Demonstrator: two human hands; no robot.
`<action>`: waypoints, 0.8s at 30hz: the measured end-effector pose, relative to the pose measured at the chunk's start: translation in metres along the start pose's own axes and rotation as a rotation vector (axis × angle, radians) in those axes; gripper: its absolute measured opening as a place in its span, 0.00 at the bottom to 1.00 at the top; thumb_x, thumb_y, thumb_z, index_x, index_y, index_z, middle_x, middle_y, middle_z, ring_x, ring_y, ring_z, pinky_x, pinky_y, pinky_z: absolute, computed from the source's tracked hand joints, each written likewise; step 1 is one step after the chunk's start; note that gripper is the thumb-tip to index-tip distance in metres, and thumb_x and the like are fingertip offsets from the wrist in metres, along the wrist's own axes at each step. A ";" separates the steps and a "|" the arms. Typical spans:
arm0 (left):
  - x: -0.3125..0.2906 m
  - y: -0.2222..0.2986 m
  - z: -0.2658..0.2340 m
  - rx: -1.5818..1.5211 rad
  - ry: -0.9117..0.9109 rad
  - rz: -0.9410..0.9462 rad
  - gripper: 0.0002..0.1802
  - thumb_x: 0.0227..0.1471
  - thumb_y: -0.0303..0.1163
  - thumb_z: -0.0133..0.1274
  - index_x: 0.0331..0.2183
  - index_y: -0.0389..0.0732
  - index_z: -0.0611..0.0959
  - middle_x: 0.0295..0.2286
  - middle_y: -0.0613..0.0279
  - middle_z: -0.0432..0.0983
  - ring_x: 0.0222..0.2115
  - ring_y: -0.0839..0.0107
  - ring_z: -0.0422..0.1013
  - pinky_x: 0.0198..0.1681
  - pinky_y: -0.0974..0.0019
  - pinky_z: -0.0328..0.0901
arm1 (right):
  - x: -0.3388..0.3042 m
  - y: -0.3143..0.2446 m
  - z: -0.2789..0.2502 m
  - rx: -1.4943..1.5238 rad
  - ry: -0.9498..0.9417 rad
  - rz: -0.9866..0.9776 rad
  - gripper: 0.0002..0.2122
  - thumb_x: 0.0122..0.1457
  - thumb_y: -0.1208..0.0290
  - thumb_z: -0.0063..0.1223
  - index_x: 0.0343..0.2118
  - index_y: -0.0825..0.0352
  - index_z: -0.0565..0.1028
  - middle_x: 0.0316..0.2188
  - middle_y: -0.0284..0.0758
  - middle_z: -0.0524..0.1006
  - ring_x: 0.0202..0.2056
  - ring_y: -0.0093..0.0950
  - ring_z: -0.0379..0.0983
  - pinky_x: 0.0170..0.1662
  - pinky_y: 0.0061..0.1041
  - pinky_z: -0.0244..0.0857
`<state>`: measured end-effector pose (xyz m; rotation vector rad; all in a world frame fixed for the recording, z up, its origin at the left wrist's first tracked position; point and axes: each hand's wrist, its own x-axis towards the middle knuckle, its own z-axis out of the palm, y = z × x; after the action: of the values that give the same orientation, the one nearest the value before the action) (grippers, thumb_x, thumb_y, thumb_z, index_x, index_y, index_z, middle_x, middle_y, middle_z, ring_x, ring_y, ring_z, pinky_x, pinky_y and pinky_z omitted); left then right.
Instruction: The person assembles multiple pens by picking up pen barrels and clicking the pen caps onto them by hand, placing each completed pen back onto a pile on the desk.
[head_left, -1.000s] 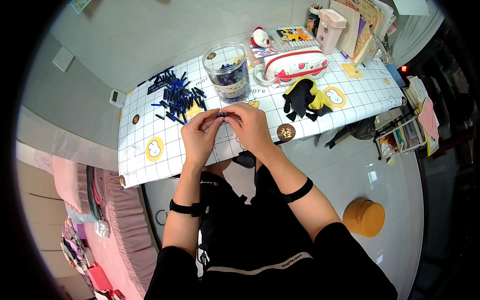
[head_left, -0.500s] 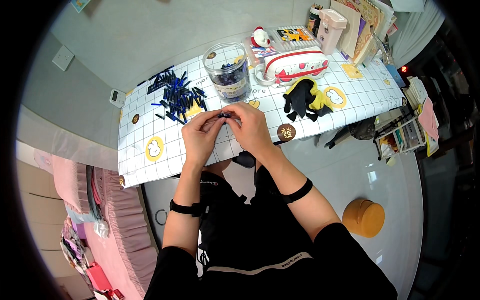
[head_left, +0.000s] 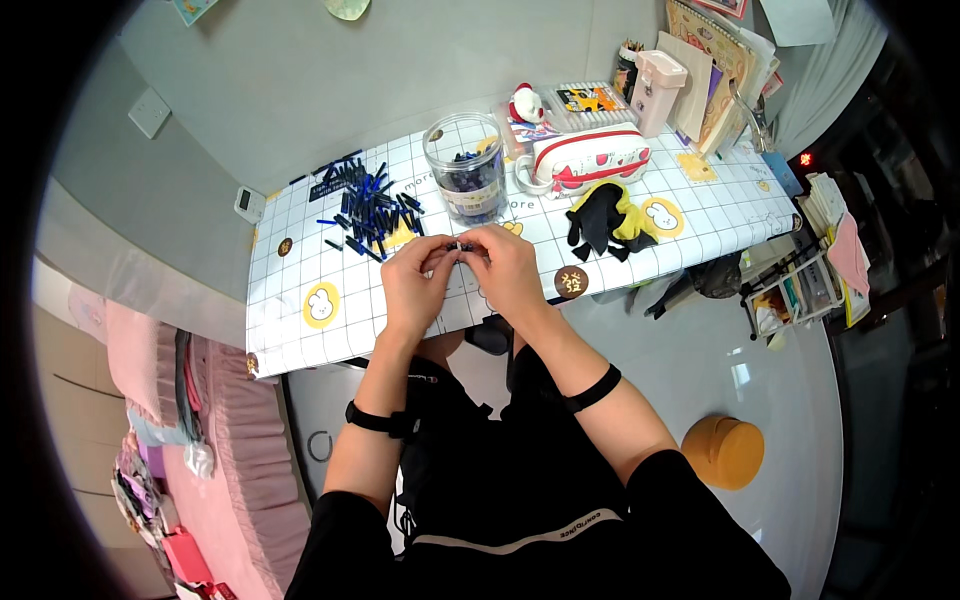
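Close together over the table's near edge, my left hand and my right hand pinch a small dark tube between their fingertips. Its ends are partly hidden by the fingers. Left of them lies a loose heap of short dark-blue and black tubes, some bright blue. Just beyond my fingers stands a clear round plastic jar, its top uncovered, partly filled with dark bluish pieces too small to name. To the right, a pair of black and yellow gloves lies crumpled.
A white pencil case with red trim sits behind the gloves, near a small plush toy and a pink box. A grid-patterned cloth covers the table. An orange stool stands on the floor at right.
The view has tilted slightly, so the table sits lower in it. Both hands stay together at the small tube, with the fingers slightly shifted around it.
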<state>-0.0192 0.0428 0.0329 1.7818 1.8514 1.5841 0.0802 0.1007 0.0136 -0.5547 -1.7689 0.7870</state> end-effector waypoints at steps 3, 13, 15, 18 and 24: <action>0.002 0.005 -0.002 0.093 -0.042 -0.040 0.07 0.36 0.21 0.51 0.26 0.32 0.74 0.22 0.59 0.71 0.23 0.76 0.69 0.26 0.77 0.64 | 0.000 -0.002 -0.003 -0.045 0.003 -0.017 0.07 0.38 0.82 0.48 0.24 0.70 0.68 0.20 0.38 0.69 0.24 0.35 0.66 0.26 0.26 0.60; 0.028 0.034 -0.009 -0.165 0.052 0.133 0.10 0.34 0.19 0.52 0.27 0.33 0.75 0.22 0.60 0.71 0.23 0.75 0.70 0.26 0.79 0.65 | 0.028 -0.029 -0.034 -0.008 0.038 -0.180 0.06 0.42 0.81 0.47 0.26 0.70 0.68 0.20 0.41 0.71 0.21 0.35 0.69 0.22 0.23 0.61; 0.041 0.037 -0.010 -0.138 0.050 0.166 0.09 0.34 0.19 0.52 0.26 0.34 0.75 0.22 0.60 0.71 0.23 0.75 0.70 0.26 0.79 0.65 | 0.039 -0.033 -0.039 -0.001 0.052 -0.233 0.06 0.42 0.81 0.47 0.26 0.69 0.68 0.20 0.40 0.70 0.21 0.34 0.68 0.22 0.22 0.60; 0.056 0.042 -0.009 -0.096 0.066 0.252 0.08 0.34 0.19 0.52 0.25 0.34 0.76 0.22 0.60 0.71 0.23 0.75 0.70 0.26 0.79 0.65 | 0.056 -0.031 -0.044 -0.050 0.055 -0.280 0.06 0.42 0.81 0.47 0.26 0.69 0.68 0.20 0.39 0.70 0.21 0.32 0.68 0.22 0.22 0.60; 0.079 0.042 0.005 -0.144 0.143 0.293 0.05 0.35 0.21 0.52 0.23 0.34 0.76 0.22 0.60 0.72 0.22 0.74 0.70 0.26 0.78 0.65 | 0.075 -0.026 -0.048 -0.044 0.087 -0.266 0.06 0.41 0.80 0.48 0.26 0.69 0.69 0.21 0.37 0.71 0.22 0.30 0.68 0.24 0.22 0.60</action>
<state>-0.0114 0.0970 0.1036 1.9926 1.5360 1.9380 0.1018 0.1471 0.0913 -0.3664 -1.7379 0.5326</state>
